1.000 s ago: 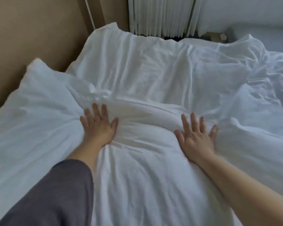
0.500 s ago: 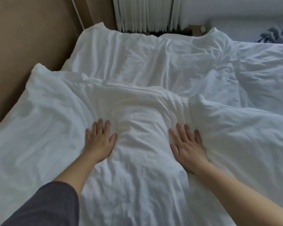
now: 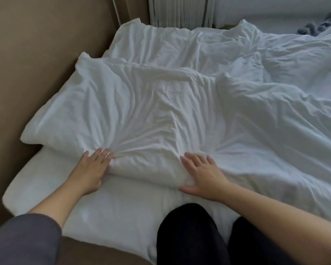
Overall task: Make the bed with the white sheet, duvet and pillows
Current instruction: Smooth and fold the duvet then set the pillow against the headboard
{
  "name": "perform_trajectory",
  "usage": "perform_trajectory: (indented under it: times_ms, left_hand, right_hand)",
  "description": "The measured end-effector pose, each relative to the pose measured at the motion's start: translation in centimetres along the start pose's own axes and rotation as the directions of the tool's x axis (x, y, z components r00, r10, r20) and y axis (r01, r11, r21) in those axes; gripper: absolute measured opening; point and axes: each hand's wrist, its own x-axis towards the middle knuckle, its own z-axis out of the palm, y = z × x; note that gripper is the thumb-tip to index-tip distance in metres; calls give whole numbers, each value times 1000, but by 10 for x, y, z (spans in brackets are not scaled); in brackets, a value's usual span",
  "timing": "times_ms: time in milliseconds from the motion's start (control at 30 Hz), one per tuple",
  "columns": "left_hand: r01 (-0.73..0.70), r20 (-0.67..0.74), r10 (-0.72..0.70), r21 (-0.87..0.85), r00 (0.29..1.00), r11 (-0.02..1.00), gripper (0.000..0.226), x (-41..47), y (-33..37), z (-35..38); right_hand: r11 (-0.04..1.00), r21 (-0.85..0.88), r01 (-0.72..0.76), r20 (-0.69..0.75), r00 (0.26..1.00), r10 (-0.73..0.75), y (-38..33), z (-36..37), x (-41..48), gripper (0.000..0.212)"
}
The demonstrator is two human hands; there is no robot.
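Across the bed, the white duvet [image 3: 161,104] lies rumpled, its cloth drawn into long creases that fan out from the near folded edge. Both hands rest flat on that edge with fingers spread: the left hand [image 3: 92,169] at the fold's left end, the right hand [image 3: 204,175] further right, thumb under the roll. Below the fold, the smoother white sheet [image 3: 113,213] covers the mattress. A tan headboard [image 3: 36,64] runs along the left side, touching the duvet's corner.
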Motion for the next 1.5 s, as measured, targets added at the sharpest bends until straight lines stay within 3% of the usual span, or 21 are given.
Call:
perform_trajectory:
  times_ms: [67,133,200,300,433,533,600,633,667,700,767,833,867,900,967,1000,1067,1167,1233,1367,1500]
  left_hand:
    - [23,-32,-23,3,999,1000,95,-3,4,0]
    - [38,-197,-30,36,980,999,58,0,16,-10]
    - [88,-248,-84,8,965,996,45,9,27,-27]
    - [116,-216,-116,-16,969,993,36,26,22,-44]
    - [-48,-114,57,83,992,995,34,33,5,-56]
    - [-108,8,108,-51,994,993,36,32,-2,-40]
    - [8,-9,-11,-266,1000,964,36,33,-20,-30]
    - [112,-63,-147,-379,987,918,34,32,-33,-24]
    - [224,-130,-327,-498,936,838,32,31,-46,-18]
    - [338,-146,-527,-620,838,708,30,29,-57,-13]
    - [481,26,-843,-830,538,281,33,26,-71,-6]
    - [383,375,-890,-886,260,-262,49,29,-84,-5]
    - [248,556,-806,-826,204,-507,59,33,-90,-5]
    - [96,685,-690,-723,234,-684,66,36,-95,-3]
    - [-125,728,-512,-517,455,-847,63,42,-104,0]
    - [-169,688,-469,-458,554,-873,56,44,-109,2]
    - [-195,634,-514,-505,577,-841,41,51,-127,-1]
    - [-334,480,-799,-733,363,-593,55,56,-168,2]
    - [-262,412,-859,-831,305,-492,65,53,-179,19]
    - [-19,626,-720,-750,300,-661,72,56,-174,62]
    - [92,633,-738,-770,234,-631,79,65,-175,49]
  right_hand:
    - [987,-160,-20,15,1000,23,-16,5,-8,93]
    - [962,-238,-133,-9,991,135,-27,4,-9,76]
    - [955,-239,-176,-116,982,152,-32,-10,-5,49]
    - [978,-173,-114,20,993,119,-23,-35,4,28]
    - [987,-154,-39,223,972,73,-16,-72,10,24]
    - [988,-151,11,378,925,47,-27,-53,17,38]
    - [994,-106,41,346,938,-2,-39,-35,29,59]
    - [993,-98,69,260,965,-41,-47,-28,37,68]
    - [990,-94,101,161,983,-85,-56,-24,47,75]
    - [989,-87,123,90,989,-115,-66,-21,56,82]
    - [986,-84,145,55,989,-141,-89,-18,77,95]
    - [983,-92,157,68,986,-151,-110,-17,103,101]
    - [979,-101,179,62,983,-173,-122,-18,116,102]
    - [972,-107,207,57,978,-202,-133,-17,129,102]
    - [960,-118,255,83,966,-246,-154,-12,150,102]
    - [956,-130,263,113,962,-249,-162,-6,158,102]
    - [954,-153,257,132,962,-238,-172,4,169,104]
    - [953,-127,273,74,961,-266,-175,6,173,105]
    - [945,-122,304,68,952,-298,-169,8,173,105]
    - [934,-146,327,131,942,-309,-160,21,172,105]
    - [939,-129,320,129,944,-304,-158,18,171,101]
